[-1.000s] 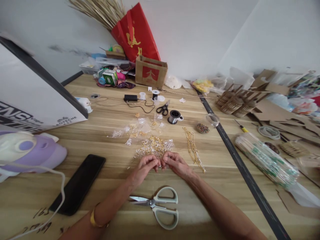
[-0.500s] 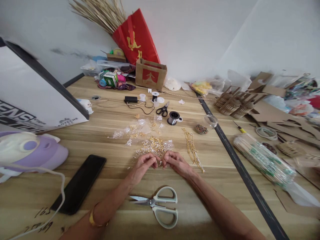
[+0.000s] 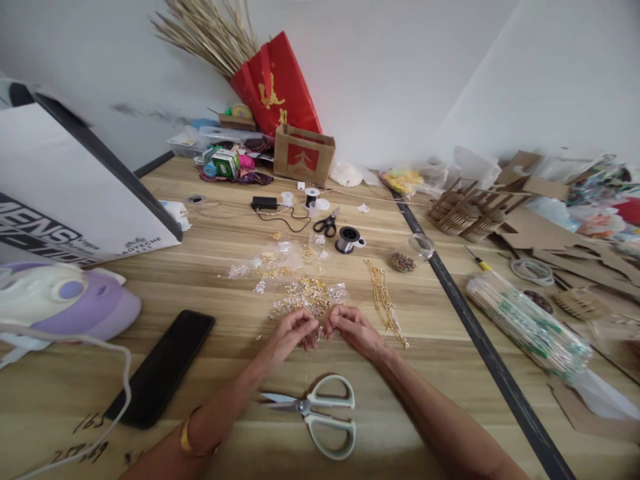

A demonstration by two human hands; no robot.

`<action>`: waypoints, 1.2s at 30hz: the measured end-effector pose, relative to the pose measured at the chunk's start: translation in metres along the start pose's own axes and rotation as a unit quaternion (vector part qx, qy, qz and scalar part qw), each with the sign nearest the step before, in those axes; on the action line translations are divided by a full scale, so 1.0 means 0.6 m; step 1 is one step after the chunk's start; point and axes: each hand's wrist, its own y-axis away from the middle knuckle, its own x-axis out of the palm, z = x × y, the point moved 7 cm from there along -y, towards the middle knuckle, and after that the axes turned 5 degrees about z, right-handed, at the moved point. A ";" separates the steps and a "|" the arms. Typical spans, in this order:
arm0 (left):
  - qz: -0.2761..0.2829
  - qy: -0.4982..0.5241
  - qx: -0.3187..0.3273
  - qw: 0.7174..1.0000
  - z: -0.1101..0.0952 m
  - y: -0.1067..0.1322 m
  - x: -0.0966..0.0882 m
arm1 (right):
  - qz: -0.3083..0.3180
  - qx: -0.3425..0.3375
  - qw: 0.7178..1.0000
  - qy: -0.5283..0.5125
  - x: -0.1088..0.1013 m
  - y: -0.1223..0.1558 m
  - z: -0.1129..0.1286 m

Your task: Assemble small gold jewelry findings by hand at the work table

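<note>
My left hand (image 3: 295,330) and my right hand (image 3: 353,328) face each other close together just above the table, each with thumb and fingers pinched. Whatever lies between the fingertips is too small to name. Directly beyond them spreads a pile of gold and silver beads (image 3: 306,293), with small clear plastic bags (image 3: 285,257) of similar pieces behind it. Gold chains (image 3: 383,297) lie to the right of my right hand. Nearer to me, scissors with pale handles (image 3: 330,407) rest slightly apart on the wood, between my forearms.
A black phone (image 3: 165,367) and a white-and-purple appliance (image 3: 75,300) with a cord occupy the left. Beyond the beads are a wire spool (image 3: 347,240), black scissors (image 3: 327,224) and a bowl of brown beads (image 3: 403,261). Wrapped sticks (image 3: 525,320) and cardboard (image 3: 575,260) lie right.
The view has shifted slightly, so the background sits a little lower and further right. My left hand's lower fingers hang a little more downward; both hands stay pinched near the bead pile.
</note>
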 end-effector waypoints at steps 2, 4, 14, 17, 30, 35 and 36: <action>-0.006 -0.012 0.004 1.000 0.000 -0.001 -0.001 | 0.000 0.000 1.000 0.029 0.000 0.001 0.002; -0.017 -0.021 0.011 1.000 -0.002 -0.002 -0.004 | -0.002 0.000 0.998 0.060 0.001 0.003 0.006; -0.036 -0.077 0.067 0.994 -0.017 0.002 -0.007 | 0.016 -0.003 0.984 0.180 0.014 0.003 0.020; -0.032 -0.062 0.059 0.996 -0.015 0.002 -0.004 | 0.006 -0.020 0.975 0.222 0.013 0.004 0.025; -0.044 0.015 0.031 0.998 -0.010 -0.001 -0.008 | -0.005 -0.060 0.948 0.313 0.021 0.007 0.042; -0.054 -0.013 0.032 0.998 -0.012 -0.001 -0.012 | -0.006 -0.064 0.950 0.305 0.026 0.008 0.045; -0.053 -0.021 0.030 0.998 -0.011 -0.001 -0.012 | -0.007 -0.065 0.950 0.306 0.027 0.008 0.045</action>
